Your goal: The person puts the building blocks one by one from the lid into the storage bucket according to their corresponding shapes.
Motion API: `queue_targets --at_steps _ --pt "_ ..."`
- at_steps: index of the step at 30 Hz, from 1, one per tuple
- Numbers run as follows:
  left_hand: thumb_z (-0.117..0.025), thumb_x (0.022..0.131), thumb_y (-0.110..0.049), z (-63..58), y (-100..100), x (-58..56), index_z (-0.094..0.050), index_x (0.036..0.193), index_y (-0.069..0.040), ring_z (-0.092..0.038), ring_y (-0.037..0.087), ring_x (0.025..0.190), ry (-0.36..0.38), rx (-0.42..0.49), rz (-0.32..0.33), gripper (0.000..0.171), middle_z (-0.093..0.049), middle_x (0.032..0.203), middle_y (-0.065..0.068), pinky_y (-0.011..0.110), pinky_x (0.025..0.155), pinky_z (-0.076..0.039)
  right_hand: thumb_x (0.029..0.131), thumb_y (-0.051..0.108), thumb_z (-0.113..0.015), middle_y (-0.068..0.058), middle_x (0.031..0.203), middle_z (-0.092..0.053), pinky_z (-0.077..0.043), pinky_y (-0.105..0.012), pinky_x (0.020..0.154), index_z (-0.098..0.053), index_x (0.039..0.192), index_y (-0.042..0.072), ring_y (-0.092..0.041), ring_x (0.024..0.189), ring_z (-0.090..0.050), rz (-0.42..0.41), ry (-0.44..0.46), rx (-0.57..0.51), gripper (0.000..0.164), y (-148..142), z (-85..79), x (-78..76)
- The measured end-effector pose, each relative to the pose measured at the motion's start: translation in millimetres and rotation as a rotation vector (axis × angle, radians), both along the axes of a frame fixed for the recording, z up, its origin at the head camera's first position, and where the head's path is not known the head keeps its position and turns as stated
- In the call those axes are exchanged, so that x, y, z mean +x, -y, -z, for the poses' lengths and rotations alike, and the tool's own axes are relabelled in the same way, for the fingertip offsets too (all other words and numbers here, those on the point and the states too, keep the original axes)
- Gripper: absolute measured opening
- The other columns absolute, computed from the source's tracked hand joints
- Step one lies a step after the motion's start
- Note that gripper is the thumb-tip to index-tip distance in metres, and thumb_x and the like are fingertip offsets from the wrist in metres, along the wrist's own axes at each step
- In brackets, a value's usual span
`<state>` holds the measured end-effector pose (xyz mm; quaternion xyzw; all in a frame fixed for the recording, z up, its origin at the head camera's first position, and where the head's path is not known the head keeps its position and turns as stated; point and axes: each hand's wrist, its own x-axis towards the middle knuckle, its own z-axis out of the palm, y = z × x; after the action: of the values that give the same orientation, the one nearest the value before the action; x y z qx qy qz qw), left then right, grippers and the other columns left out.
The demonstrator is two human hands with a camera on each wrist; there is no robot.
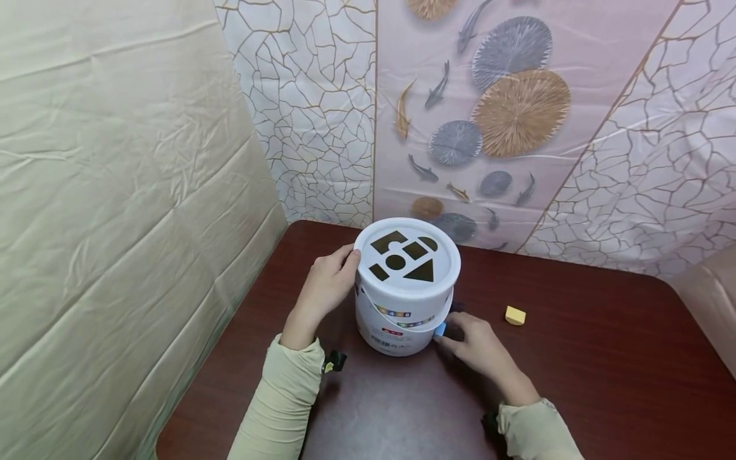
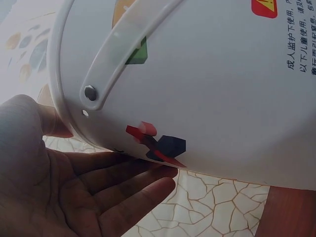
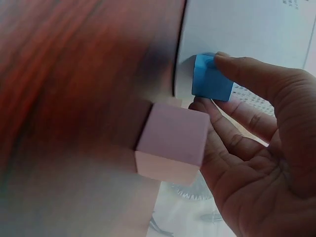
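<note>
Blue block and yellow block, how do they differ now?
The blue block is pinched in the right hand; the yellow block lies untouched on the table. The blue one is close beside the bucket, the yellow one apart. Both are far smaller than the bucket.

Seen from the head, a white cylindrical plastic bucket (image 1: 376, 322) is standing upright; its white lid (image 1: 445, 259), pierced with geometric openings, is covering it, and its white handle (image 2: 116, 57) is hanging toward 6 o'clock. At 9 o'clock the left hand (image 1: 324, 281) is touching it. The right hand (image 1: 477, 345) is pinching a smooth blue block (image 3: 210, 79) at 4 o'clock. A small yellow block (image 1: 515, 315) is lying toward 3 o'clock.
</note>
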<state>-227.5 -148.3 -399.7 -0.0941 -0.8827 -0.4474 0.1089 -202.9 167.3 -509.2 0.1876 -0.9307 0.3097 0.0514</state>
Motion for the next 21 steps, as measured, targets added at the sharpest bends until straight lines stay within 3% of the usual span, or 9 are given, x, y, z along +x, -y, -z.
queue_targets --at_steps 10,15,21 --pt "-0.042 0.104 -0.05 -0.2 0 0.0 -0.063 0.137 -0.016 -0.063 0.017 0.112 0.019 0.004 0.001 0.052 -0.068 0.124 0.004 0.045 0.094 -0.051 0.085 0.02 -0.081 -0.001 0.102 -0.07 -0.055 -0.046 0.083 -0.07 0.113 0.011 -0.024 0.095 -0.068 -0.014 -0.048 -0.019 0.031 -4 -18.9 -1.6" --pt "-0.042 0.104 -0.05 0.0 -1 0.3 -0.062 0.137 -0.016 -0.063 0.017 0.111 0.022 0.002 0.0 0.052 -0.068 0.125 0.004 0.045 0.094 -0.052 0.085 0.017 -0.08 -0.006 0.107 -0.07 -0.057 -0.048 0.08 -0.069 0.116 0.007 -0.028 0.094 -0.069 -0.031 -0.119 -0.029 0.034 -11 -39.3 -3.8" --pt "-0.043 0.103 -0.05 0.4 1 0.7 -0.062 0.138 -0.016 -0.063 0.017 0.109 0.033 0.016 0.002 0.052 -0.068 0.124 0.003 0.045 0.092 -0.053 0.085 0.017 -0.082 0.0 0.097 -0.069 -0.058 -0.043 0.074 -0.069 0.112 0.009 -0.021 0.085 -0.07 -0.018 -0.21 -0.052 0.031 -18 -71.2 -9.7"
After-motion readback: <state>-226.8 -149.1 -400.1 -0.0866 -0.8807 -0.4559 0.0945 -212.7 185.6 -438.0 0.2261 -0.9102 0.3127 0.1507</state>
